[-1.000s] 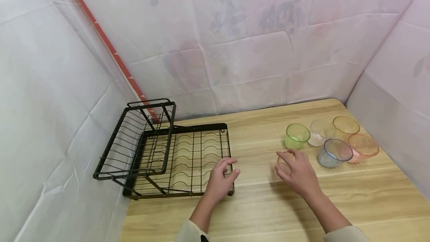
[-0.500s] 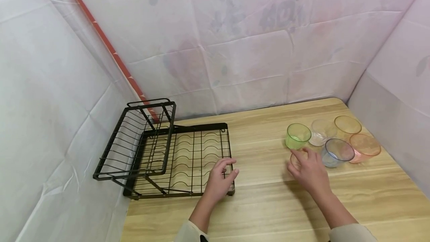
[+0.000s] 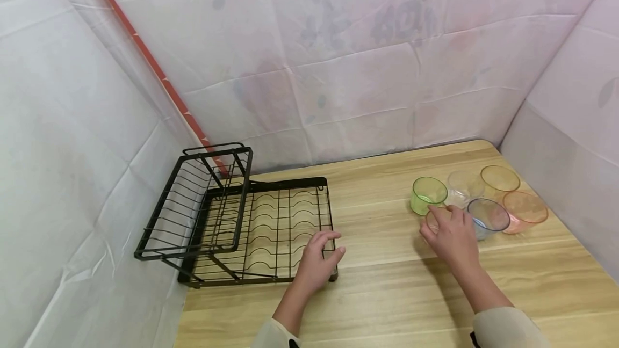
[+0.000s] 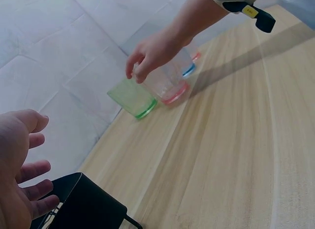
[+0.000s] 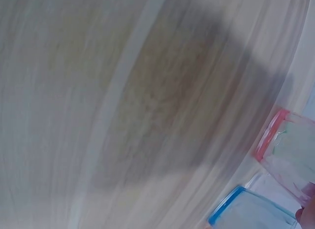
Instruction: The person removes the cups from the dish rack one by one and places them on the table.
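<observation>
My right hand (image 3: 453,239) holds a small clear pink glass (image 4: 173,88) by its rim, fingers and thumb curled about the top. That glass stands upright on the table, close in front of a green glass (image 3: 429,197) and just left of a blue glass (image 3: 488,216). From the right wrist, the pink glass (image 5: 290,147) shows beside the blue glass (image 5: 251,212), with only a fingertip in view. My left hand (image 3: 316,265) hovers by the right edge of a black wire dish rack (image 3: 290,230), fingers loosely spread and nothing in them.
Behind the blue glass are a clear glass (image 3: 464,187), a yellow glass (image 3: 500,179) and an orange-pink glass (image 3: 524,211). The rack's raised upper basket (image 3: 193,197) leans at its left. White sheeting (image 3: 348,85) walls the wooden table (image 3: 377,305) at the back and sides.
My right hand has moved right and slightly back with the pink glass, bringing it near the green and blue glasses. My left hand has stayed almost still.
</observation>
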The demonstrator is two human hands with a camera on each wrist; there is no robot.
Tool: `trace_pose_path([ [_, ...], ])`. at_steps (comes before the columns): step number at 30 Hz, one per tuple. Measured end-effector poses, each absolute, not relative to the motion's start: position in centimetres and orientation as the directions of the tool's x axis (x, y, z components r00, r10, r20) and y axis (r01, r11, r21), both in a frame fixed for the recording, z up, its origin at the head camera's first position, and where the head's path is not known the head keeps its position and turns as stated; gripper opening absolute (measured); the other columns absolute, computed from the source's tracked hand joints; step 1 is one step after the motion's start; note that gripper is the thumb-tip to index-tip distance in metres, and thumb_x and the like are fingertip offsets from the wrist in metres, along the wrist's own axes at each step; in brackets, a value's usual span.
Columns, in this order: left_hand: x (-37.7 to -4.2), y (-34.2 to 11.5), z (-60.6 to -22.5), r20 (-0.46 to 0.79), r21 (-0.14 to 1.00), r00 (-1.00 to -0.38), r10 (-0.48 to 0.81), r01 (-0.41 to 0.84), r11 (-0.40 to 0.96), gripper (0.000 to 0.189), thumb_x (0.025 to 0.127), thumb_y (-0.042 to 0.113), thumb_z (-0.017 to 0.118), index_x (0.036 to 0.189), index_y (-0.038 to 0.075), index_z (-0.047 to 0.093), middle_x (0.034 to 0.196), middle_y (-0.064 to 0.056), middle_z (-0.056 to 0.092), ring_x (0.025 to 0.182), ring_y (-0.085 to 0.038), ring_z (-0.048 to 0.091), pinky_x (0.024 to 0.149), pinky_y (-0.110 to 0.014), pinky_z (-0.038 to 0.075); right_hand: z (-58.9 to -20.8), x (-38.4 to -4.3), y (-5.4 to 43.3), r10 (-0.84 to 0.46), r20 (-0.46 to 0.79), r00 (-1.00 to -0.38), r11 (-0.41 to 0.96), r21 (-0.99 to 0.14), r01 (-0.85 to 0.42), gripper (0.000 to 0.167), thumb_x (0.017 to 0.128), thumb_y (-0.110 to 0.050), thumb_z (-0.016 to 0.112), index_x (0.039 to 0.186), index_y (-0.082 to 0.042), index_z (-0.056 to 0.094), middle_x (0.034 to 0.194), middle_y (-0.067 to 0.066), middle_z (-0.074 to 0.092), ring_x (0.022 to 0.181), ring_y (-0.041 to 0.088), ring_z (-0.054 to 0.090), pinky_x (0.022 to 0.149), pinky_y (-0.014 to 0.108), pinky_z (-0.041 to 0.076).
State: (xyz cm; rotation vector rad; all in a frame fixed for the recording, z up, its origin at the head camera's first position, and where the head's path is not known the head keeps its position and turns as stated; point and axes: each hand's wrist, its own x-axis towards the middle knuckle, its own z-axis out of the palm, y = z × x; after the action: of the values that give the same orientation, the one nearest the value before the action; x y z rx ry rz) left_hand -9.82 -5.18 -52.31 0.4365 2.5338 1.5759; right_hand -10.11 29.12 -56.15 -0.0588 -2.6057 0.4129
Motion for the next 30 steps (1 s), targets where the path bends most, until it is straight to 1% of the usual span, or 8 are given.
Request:
trace_pose_path([
  [5, -9.8, -5.2, -52.5, 0.045, 0.888, -0.95, 0.31, 0.18, 0.422, 0.032, 0.094, 0.035, 0.066, 0.124, 0.023, 0.065, 0.129, 0.007, 0.058, 0.125, -0.019, 0.053, 0.104, -0.044, 0.046, -56.2, -10.2, 29.6, 0.099, 0.478, -0.873, 0.958, -0.284, -0.047, 0.046, 0.077, -0.032, 0.062, 0.116, -0.009, 0.06, 0.108, 0.036, 0.051, 0.102, 0.051, 0.047, 0.089, 0.059, 0.033],
  [8, -9.7, -5.1, -52.6, 0.043, 0.886, -0.95, 0.309, 0.18, 0.428, 0.032, 0.094, 0.034, 0.066, 0.124, 0.023, 0.064, 0.129, 0.007, 0.058, 0.124, -0.019, 0.053, 0.103, -0.045, 0.046, -56.2, -10.3, 29.8, 0.087, 0.477, -0.875, 0.965, -0.259, -0.046, 0.046, 0.078, -0.034, 0.061, 0.117, -0.008, 0.06, 0.109, 0.035, 0.053, 0.1, 0.053, 0.048, 0.096, 0.062, 0.031],
  [11, -9.6, -5.1, -52.7, 0.045, 0.883, -0.95, 0.309, 0.182, 0.432, 0.031, 0.094, 0.033, 0.065, 0.124, 0.024, 0.064, 0.129, 0.006, 0.058, 0.124, -0.021, 0.054, 0.102, -0.046, 0.047, -56.2, -10.4, 30.1, 0.081, 0.458, -0.885, 0.971, -0.236, -0.033, 0.046, 0.079, -0.035, 0.062, 0.118, -0.009, 0.06, 0.112, 0.034, 0.053, 0.101, 0.056, 0.048, 0.103, 0.067, 0.026],
  [14, -9.5, -5.1, -52.6, 0.049, 0.884, -0.95, 0.309, 0.185, 0.429, 0.031, 0.094, 0.033, 0.065, 0.123, 0.023, 0.065, 0.129, 0.005, 0.058, 0.123, -0.022, 0.054, 0.102, -0.047, 0.047, -56.2, -10.5, 30.4, 0.077, 0.435, -0.897, 0.974, -0.226, -0.026, 0.046, 0.08, -0.035, 0.062, 0.118, -0.01, 0.06, 0.115, 0.033, 0.052, 0.103, 0.056, 0.047, 0.105, 0.069, 0.024],
  [17, -9.4, -5.1, -52.5, 0.049, 0.887, -0.949, 0.311, 0.184, 0.423, 0.031, 0.094, 0.034, 0.065, 0.123, 0.022, 0.065, 0.129, 0.004, 0.058, 0.124, -0.022, 0.054, 0.102, -0.048, 0.046, -56.1, -10.6, 30.6, 0.067, 0.42, -0.905, 0.973, -0.228, -0.034, 0.046, 0.081, -0.035, 0.062, 0.119, -0.01, 0.059, 0.116, 0.033, 0.052, 0.105, 0.056, 0.045, 0.106, 0.067, 0.024],
  [21, -9.4, -5.0, -52.5, 0.052, 0.886, -0.948, 0.315, 0.189, 0.423, 0.032, 0.095, 0.035, 0.065, 0.123, 0.022, 0.065, 0.13, 0.003, 0.058, 0.124, -0.023, 0.053, 0.102, -0.048, 0.046, -56.1, -10.7, 30.9, 0.048, 0.42, -0.906, 0.969, -0.239, -0.059, 0.047, 0.081, -0.035, 0.062, 0.119, -0.009, 0.059, 0.115, 0.034, 0.051, 0.105, 0.055, 0.044, 0.104, 0.063, 0.025],
  [25, -9.4, -5.0, -52.5, 0.041, 0.883, -0.949, 0.312, 0.181, 0.433, 0.032, 0.095, 0.036, 0.065, 0.124, 0.023, 0.065, 0.13, 0.004, 0.058, 0.125, -0.023, 0.053, 0.102, -0.047, 0.046, -56.2, -10.7, 31.1, 0.038, 0.426, -0.904, 0.967, -0.243, -0.074, 0.047, 0.081, -0.035, 0.062, 0.12, -0.009, 0.059, 0.115, 0.034, 0.051, 0.103, 0.054, 0.043, 0.097, 0.06, 0.028],
  [30, -9.4, -5.0, -52.5, 0.021, 0.887, -0.951, 0.309, 0.16, 0.433, 0.032, 0.095, 0.036, 0.065, 0.124, 0.025, 0.064, 0.132, 0.006, 0.057, 0.126, -0.021, 0.052, 0.103, -0.045, 0.046, -56.1, -10.7, 31.2, 0.037, 0.424, -0.905, 0.966, -0.247, -0.076, 0.047, 0.08, -0.035, 0.063, 0.12, -0.01, 0.058, 0.116, 0.034, 0.051, 0.103, 0.055, 0.042, 0.094, 0.06, 0.029],
])
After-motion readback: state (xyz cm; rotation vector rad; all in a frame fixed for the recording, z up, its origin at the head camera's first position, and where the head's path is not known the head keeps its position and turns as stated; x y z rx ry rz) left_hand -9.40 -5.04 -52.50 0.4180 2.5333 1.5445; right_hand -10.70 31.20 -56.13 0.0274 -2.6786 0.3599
